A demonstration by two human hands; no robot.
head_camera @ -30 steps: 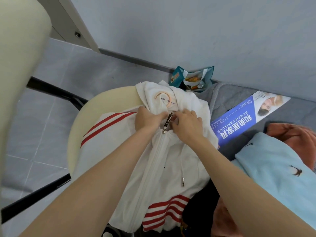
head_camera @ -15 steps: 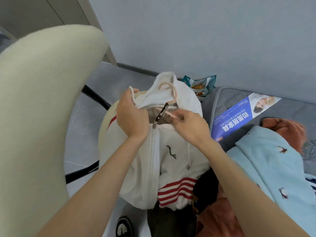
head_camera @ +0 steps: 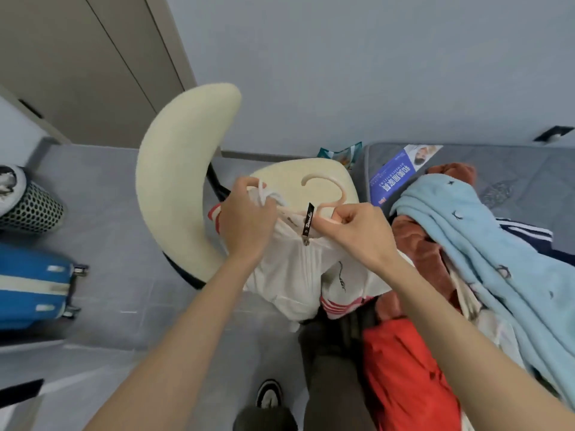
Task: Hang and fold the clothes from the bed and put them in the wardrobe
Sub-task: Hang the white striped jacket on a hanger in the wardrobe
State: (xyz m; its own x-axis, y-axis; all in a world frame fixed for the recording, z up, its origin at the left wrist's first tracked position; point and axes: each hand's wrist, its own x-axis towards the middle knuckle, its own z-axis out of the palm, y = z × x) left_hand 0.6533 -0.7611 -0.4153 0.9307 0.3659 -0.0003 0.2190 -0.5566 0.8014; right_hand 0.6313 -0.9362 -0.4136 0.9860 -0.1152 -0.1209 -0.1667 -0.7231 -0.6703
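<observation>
Above the cream chair (head_camera: 186, 169), left hand (head_camera: 249, 222) grips the white jacket (head_camera: 286, 275); right hand (head_camera: 357, 231) pinches its hanger (head_camera: 323, 177).

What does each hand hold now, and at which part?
The left hand grips the white jacket at its bunched collar; right hand pinches the pink hanger at the base of its hook.
</observation>
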